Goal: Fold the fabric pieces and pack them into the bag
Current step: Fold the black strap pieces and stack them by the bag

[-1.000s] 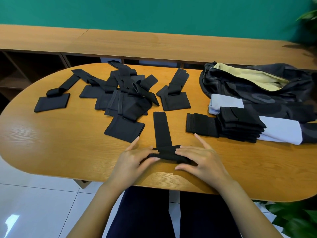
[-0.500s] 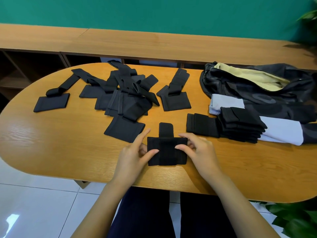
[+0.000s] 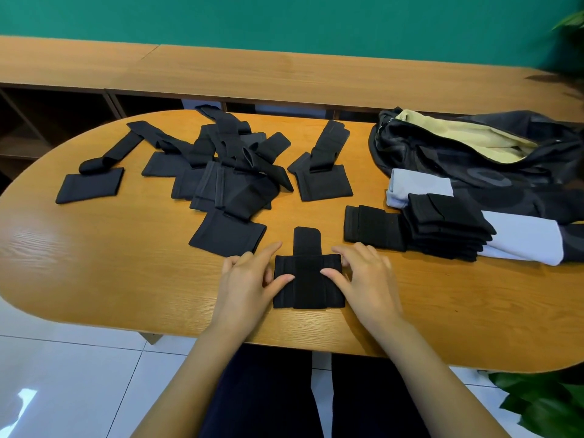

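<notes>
Folded fabric piece [image 3: 309, 281]: black, roughly square, flat on the near edge of the oval wooden table [image 3: 126, 279], with a short strap end [image 3: 307, 240] projecting from its far side. Left hand [image 3: 249, 279]: thumb laid on the piece's top face, bent fingers at its left edge, index finger extended along the table; it pinches that edge. Right hand [image 3: 366, 276]: thumb on the top face, fingers curled at the right edge, holding it likewise.

Just right of the hands, a single folded piece [image 3: 373, 227] lies beside a stack of folded pieces [image 3: 445, 226]; the stack rests partly on a pale blue cloth panel [image 3: 524, 238]. Whether that panel belongs to the bag cannot be told.

Bag [image 3: 474, 175]: dark, patterned, slumped at the table's far right, its mouth open toward the camera and showing a pale yellow lining [image 3: 458, 137]. What lies deeper inside is hidden.

Unfolded fabric pieces [image 3: 227, 175]: a loose black heap at centre-left, straps crossing, with separate pieces spread left [image 3: 90, 184] and right [image 3: 322, 178] of it.

Behind: a long wooden bench [image 3: 284, 74] and a green wall [image 3: 284, 17]. Leaves of a plant [image 3: 546, 403] show at lower right.
</notes>
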### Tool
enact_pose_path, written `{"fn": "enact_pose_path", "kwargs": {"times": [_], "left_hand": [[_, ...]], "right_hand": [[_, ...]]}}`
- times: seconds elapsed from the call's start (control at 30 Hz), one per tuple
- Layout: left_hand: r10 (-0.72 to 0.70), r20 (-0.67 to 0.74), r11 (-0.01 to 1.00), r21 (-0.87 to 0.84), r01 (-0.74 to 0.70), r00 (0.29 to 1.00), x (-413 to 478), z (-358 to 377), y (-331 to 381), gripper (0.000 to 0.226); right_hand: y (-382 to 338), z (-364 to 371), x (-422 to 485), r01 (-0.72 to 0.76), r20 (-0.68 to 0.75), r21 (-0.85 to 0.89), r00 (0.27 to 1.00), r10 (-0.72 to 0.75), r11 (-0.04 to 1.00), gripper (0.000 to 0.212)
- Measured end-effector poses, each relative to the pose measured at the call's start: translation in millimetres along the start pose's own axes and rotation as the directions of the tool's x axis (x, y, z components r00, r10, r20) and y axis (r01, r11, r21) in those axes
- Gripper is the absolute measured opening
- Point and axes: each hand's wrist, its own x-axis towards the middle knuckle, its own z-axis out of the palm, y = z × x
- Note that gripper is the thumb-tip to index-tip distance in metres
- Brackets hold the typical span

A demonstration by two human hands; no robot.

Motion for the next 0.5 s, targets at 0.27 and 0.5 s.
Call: {"fn": "enact_pose_path", "kwargs": {"times": [0.27, 0.5], "left_hand": [[0.234, 0.231, 0.969, -0.140, -0.205, 0.945, -5.7, -2.3, 2.0, 0.077], [0.219, 0.327, 0.975, -0.028, -0.222, 0.919, -8.9, 1.1, -4.5, 0.087]], "right_hand": [[2.2, -9.8, -9.5, 0.230, 0.262, -0.052, 0.942, -0.209, 0.972, 0.071], [16.6, -4.4, -17.4, 0.263, 0.452, -0.109, 0.872, -0.188, 0.959, 0.071]]}}
